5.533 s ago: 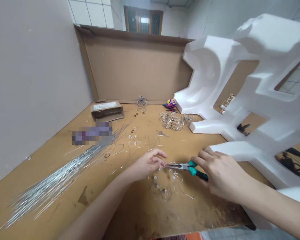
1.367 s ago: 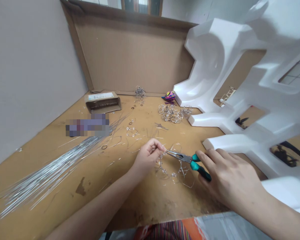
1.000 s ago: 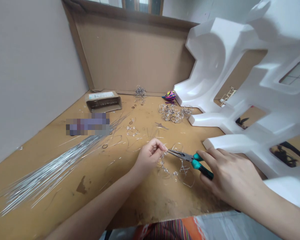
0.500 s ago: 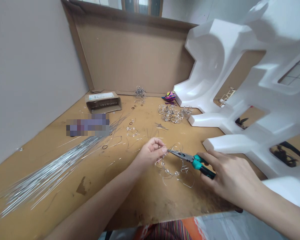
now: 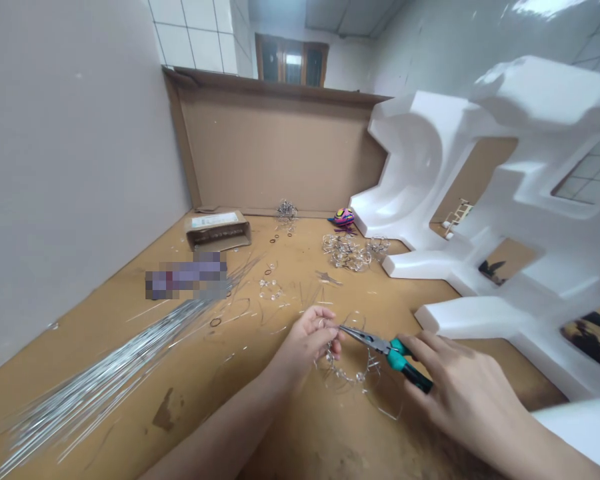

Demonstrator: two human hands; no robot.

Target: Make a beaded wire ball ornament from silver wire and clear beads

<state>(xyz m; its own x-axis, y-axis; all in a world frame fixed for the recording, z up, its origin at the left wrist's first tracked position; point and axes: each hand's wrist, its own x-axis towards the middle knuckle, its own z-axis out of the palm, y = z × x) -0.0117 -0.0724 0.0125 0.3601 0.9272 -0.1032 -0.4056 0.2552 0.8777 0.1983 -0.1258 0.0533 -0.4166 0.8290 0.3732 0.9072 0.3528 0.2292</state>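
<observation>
My left hand (image 5: 314, 340) pinches the upper left part of a ring of bent wire and clear beads (image 5: 349, 379), just above the table. Loose wire ends stick out from the ring on its right side. Wrapped round the teal-and-black handles of long-nose pliers (image 5: 375, 343) is my right hand (image 5: 460, 390). The pliers' narrow tip points left and meets the wire at my left fingertips. Whether the jaws grip the wire is too small to tell.
A bundle of straight wires (image 5: 125, 363) lies at left, by a blurred purple object (image 5: 185, 275) and a small cardboard box (image 5: 218, 230). Finished-looking wire-and-bead pieces (image 5: 347, 252) sit farther back. White foam packaging (image 5: 450, 260) stands along the right; a cardboard panel (image 5: 280, 150) closes the back.
The view has tilted up, showing more of the window and tiles. My left fingers have shifted on the ring and spread a little; the pliers stay at the fingertips.
</observation>
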